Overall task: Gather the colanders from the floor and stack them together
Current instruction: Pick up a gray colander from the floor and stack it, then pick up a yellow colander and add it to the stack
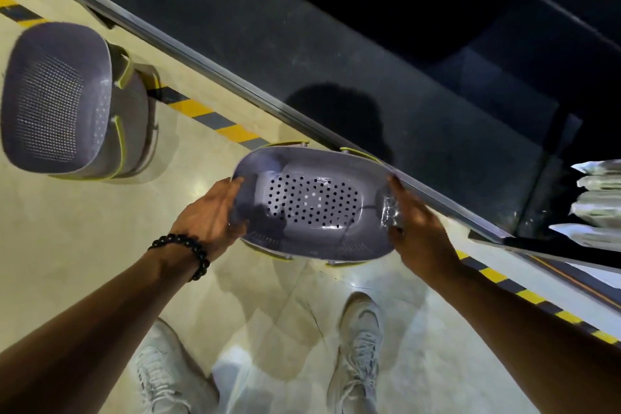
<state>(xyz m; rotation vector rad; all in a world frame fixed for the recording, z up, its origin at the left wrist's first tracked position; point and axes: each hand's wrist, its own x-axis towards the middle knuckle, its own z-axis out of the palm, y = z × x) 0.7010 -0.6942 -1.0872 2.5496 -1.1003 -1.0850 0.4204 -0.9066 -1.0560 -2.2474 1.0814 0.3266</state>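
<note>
A grey colander is hanging upside down above the floor, both hands clamped on its ends: the left hand is gripping one end, the right hand the other. A stack of colanders is lying near the floor's striped edge, well apart.
</note>
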